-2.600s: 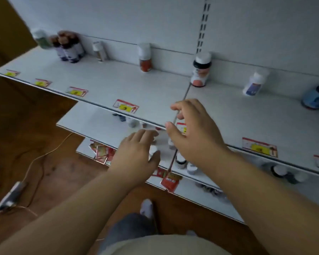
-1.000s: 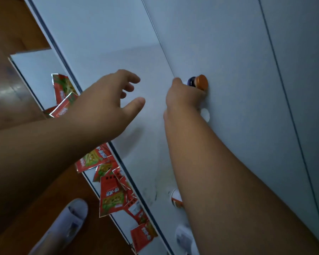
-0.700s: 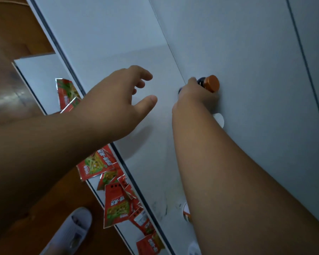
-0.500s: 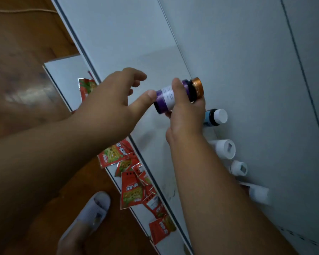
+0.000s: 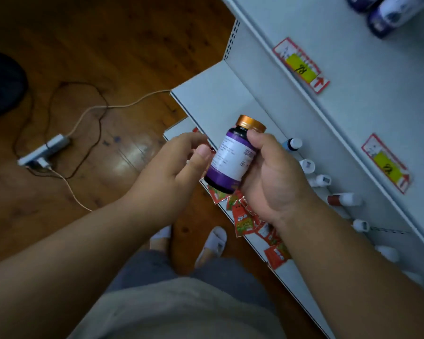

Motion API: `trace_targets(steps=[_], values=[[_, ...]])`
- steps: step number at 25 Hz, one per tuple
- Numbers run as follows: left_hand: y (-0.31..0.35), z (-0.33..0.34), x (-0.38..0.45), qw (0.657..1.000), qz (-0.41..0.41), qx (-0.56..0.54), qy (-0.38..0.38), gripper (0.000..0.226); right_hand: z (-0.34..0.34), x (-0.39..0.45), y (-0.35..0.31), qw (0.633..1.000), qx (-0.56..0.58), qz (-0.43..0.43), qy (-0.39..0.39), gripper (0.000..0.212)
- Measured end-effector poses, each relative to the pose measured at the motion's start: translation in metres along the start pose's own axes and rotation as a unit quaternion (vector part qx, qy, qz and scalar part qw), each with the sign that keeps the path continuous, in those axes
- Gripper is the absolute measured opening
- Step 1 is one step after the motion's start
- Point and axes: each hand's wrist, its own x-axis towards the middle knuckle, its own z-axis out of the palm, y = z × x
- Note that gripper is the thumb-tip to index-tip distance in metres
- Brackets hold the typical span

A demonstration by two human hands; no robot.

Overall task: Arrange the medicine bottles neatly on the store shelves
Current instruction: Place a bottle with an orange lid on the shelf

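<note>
A purple medicine bottle (image 5: 230, 159) with a white label and an orange cap is held in front of me, clear of the shelves. My right hand (image 5: 272, 177) grips it from the right, thumb near the cap. The thumb and fingers of my left hand (image 5: 179, 162) hold its left side. Several small bottles (image 5: 306, 165) with white caps stand in a row on the lower shelf (image 5: 218, 94), behind my right hand. Two dark blue bottles (image 5: 387, 13) sit on the upper shelf (image 5: 353, 106) at the top right.
Red and yellow price tags (image 5: 300, 64) line the upper shelf's front edge. Loose red packets (image 5: 242, 216) lie on the bottom shelf. A power strip with cables (image 5: 44, 150) lies on the wooden floor at left. My slippers (image 5: 213, 243) are below the bottle.
My right hand lifted the purple bottle off the lower shelf and drew it toward me. My left hand came in and took hold of its side. The view has pulled back from the shelf.
</note>
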Motion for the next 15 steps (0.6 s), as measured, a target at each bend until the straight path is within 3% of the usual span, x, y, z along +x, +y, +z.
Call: trace_targets(steps=[3, 9, 15], values=[[0.039, -0.033, -0.015, 0.999, 0.033, 0.004, -0.018, 0.069, 0.033, -0.038, -0.031, 0.995, -0.074, -0.074, 0.005, 0.052], [0.113, -0.036, -0.001, 0.986, 0.149, 0.059, -0.050, 0.076, 0.032, -0.081, -0.093, 0.979, -0.084, -0.176, 0.054, 0.075], [0.162, -0.005, 0.039, 0.959, 0.229, 0.142, -0.091, 0.089, -0.004, -0.088, -0.146, 0.957, -0.074, -0.238, 0.145, 0.051]])
